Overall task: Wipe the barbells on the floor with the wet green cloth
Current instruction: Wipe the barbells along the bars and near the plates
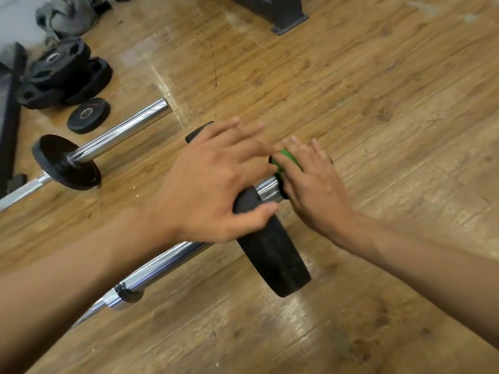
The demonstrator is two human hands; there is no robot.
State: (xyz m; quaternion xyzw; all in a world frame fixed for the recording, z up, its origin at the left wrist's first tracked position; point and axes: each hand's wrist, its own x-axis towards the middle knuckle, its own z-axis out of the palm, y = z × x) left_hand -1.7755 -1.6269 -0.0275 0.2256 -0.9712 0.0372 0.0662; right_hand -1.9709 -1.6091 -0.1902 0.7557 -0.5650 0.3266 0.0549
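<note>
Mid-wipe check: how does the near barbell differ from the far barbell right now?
The near barbell has the left hand on its plate; the far barbell is untouched. The right hand presses the green cloth against the near barbell's sleeve end; the far barbell's sleeve end is bare chrome. Both lie on the wooden floor, each carrying a black plate.

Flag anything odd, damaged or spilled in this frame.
Nothing is plainly broken. Two minor things stand out. A thin dark crack-like line runs across the floorboards at top centre. The weight plates at upper left sit in a lopsided heap, with one small plate lying loose beside the far barbell.
</note>
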